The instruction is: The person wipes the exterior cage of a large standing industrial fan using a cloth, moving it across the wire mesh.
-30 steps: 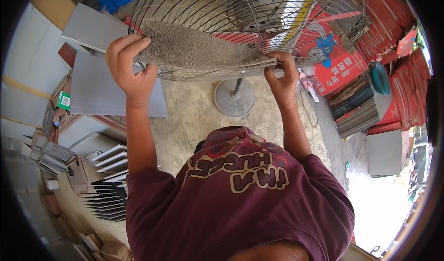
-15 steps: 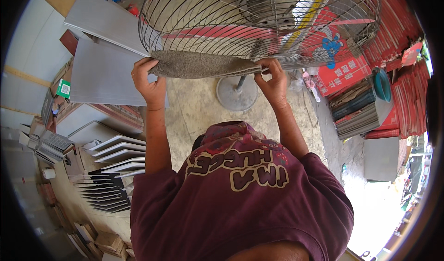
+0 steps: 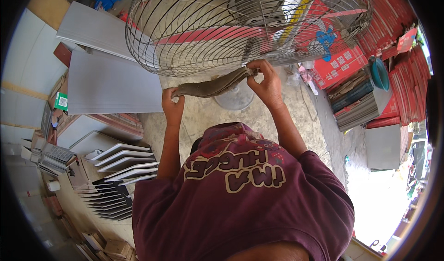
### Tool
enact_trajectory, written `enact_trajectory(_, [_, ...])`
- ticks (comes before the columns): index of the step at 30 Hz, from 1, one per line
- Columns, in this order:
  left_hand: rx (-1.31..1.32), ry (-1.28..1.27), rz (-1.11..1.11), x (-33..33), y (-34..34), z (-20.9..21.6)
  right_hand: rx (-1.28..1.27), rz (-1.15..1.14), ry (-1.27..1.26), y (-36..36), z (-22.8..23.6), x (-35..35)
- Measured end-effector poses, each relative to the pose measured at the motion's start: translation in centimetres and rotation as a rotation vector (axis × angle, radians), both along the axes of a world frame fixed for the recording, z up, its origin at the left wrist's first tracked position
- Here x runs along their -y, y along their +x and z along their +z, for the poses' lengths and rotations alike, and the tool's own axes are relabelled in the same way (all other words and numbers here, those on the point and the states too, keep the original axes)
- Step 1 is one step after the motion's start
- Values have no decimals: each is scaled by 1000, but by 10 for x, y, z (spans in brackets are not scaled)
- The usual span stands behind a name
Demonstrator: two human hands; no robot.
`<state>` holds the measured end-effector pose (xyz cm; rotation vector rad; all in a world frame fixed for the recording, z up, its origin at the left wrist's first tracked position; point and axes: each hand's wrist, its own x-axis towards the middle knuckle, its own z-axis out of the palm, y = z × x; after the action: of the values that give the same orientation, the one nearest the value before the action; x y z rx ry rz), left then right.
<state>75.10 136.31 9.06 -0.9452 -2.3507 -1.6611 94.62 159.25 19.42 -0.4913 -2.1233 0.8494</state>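
A grey-brown folded cloth [image 3: 210,88] is stretched between my two hands, its layers showing along the edge. My left hand [image 3: 173,104] pinches its left end, which hangs a little lower. With thumb and fingers, my right hand [image 3: 265,82] grips the right end, higher up, close below the wire cage. Just beyond the cloth stands a large fan [image 3: 199,36] with a wire guard and red blades. Its round grey base [image 3: 235,100] sits on the floor, partly hidden behind the cloth.
Large grey boards [image 3: 108,85] lie at the left, above several fanned white panels [image 3: 127,157]. A red printed carton [image 3: 340,66], a teal basin [image 3: 380,74] and stacked red sheets [image 3: 413,87] stand at the right. A grey box [image 3: 383,147] is by the bright doorway.
My left hand has moved right and nearer to me, bringing the cloth's left end down from the guard. The cloth now slants and looks narrower. The view has shifted slightly.
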Motion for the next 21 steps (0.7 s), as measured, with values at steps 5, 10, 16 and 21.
enact_trajectory(5, [374,46,-118,-11,17,-32,-145,123,102,-11,65,17])
enact_trajectory(10, [436,142,-302,-28,30,-15,-308,255,470,-37,122,37])
enact_trajectory(16, [485,340,-338,-41,28,9,-465,318,768,-78,170,62])
enact_trajectory(21, [569,427,-311,-40,32,46,-550,245,900,-91,192,65])
